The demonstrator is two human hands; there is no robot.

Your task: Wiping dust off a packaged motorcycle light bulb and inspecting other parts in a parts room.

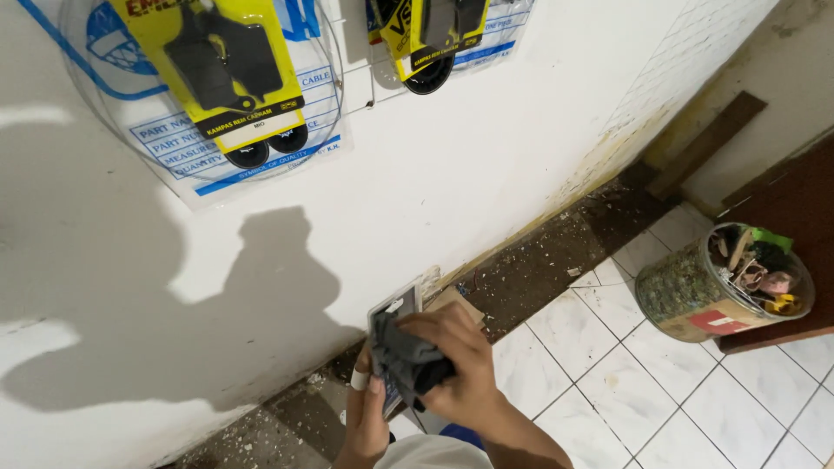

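Note:
My left hand (365,417), with a white bandage on one finger, holds a small flat rectangular object with a pale frame (395,306) by its lower left edge. My right hand (460,365) grips a bunched dark grey cloth (404,358) and presses it against the face of that object. Both hands are low in the view, close to the white wall. Most of the object is hidden under the cloth and my fingers.
Packaged brake pads on yellow cards (228,74) hang on the white wall (486,148). A round bin full of scraps (695,295) stands on the white tiled floor (625,382) at the right. Dirt and debris line the wall's base (539,260).

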